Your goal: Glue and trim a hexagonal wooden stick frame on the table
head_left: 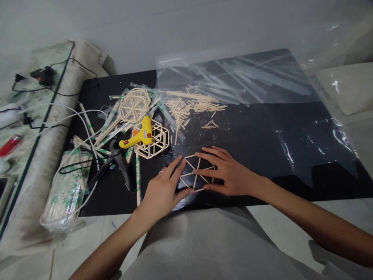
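Observation:
A flat hexagon of thin wooden sticks (194, 175), with spokes meeting in its middle, lies on the black table near its front edge. My left hand (163, 189) rests at the hexagon's left side, thumb and fingers apart and touching its edge. From the right, my right hand (224, 171) lies over the hexagon with fingers spread, covering part of its right side. Neither hand lifts anything. Left of them, a yellow glue gun (142, 134) sits on a stick lattice (163, 142), its nozzle pointing toward me. Behind it lies another stick lattice (134, 104).
Loose cut sticks (186, 109) are piled at the table's middle. Black-handled cutters (118, 157) and a plastic-wrapped stick bundle (68, 182) lie at left, with a white cable (90, 144) looping across. Clear plastic sheeting (233, 77) covers the back. A sofa arm (43, 147) borders the left.

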The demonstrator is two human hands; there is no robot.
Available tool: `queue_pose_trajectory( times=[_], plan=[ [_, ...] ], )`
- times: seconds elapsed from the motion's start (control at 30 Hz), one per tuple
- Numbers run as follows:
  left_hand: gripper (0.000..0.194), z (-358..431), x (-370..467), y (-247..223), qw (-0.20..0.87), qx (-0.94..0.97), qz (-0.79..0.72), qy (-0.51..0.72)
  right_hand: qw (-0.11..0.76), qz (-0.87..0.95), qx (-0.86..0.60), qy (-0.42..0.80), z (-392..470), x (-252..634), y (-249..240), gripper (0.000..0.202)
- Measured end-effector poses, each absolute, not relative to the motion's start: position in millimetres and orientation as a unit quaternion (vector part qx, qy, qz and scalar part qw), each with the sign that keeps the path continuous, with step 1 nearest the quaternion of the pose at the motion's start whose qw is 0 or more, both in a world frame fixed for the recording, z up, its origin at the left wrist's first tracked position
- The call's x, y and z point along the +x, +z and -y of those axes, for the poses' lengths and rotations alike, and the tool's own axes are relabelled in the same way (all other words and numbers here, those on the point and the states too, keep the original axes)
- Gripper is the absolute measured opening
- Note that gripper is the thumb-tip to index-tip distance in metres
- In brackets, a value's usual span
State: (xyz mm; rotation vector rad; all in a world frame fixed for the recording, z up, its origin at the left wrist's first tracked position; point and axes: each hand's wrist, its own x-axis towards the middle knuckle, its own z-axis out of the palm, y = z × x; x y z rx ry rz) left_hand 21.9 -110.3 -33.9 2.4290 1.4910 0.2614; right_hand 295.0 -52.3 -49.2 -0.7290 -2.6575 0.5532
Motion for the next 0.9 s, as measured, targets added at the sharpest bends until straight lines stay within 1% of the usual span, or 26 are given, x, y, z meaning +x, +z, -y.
queue_pose_trajectory(
  times=[0.3,0.9],
  plan=[
    [0.079,110.5,21.3,-33.0,0.138,0.842,-0.515,0.082,0.166,0.931,-0.257,0.197,52.1,294.8,-49.7,0.05],
    [0.079,110.6,20.7,-33.4,0.149,0.839,-0.516,0.086,0.153,0.935,-0.257,0.192,51.8,294.7,-47.0,0.049]
  ],
)
